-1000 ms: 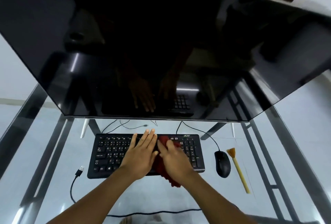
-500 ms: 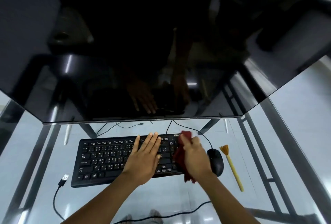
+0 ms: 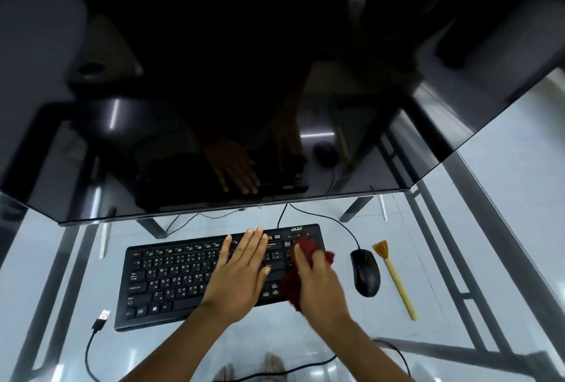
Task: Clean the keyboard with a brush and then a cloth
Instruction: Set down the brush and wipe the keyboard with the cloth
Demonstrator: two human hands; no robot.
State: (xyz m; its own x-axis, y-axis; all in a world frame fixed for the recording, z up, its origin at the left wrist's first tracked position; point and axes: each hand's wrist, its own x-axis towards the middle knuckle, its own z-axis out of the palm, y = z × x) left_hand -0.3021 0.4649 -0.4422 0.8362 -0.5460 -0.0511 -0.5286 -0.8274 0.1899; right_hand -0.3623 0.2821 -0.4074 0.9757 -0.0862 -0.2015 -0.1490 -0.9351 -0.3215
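Glass desk top (image 3: 137, 348) on a metal frame, pale floor showing through it, and right in the middle of it the wiping is happening. The left hand (image 3: 241, 271) is lying flat on the keys with its fingers straight and together, pressing down as if it is steadying the board. The right hand (image 3: 321, 287) is bunching a dark red cloth (image 3: 290, 287) in its curled fingers and working it over the right end of the black full-size keyboard (image 3: 171, 277), about where the number pad sits; a fold of cloth is poking out above the knuckles.

Just beside that end, a black corded mouse (image 3: 365, 273) is sitting, and beyond it the yellow-handled brush with orange bristles (image 3: 396, 280) is lying on the glass, apart from both hands. From that I am judging the brushing as done and the cloth stage as underway. The left and middle keys are lying bare, so whether they are wiped yet I cannot say. A loose USB plug (image 3: 102, 319) is resting off the keyboard's near left corner, and a big dark monitor (image 3: 244, 75) is looming behind, mirroring the hands.
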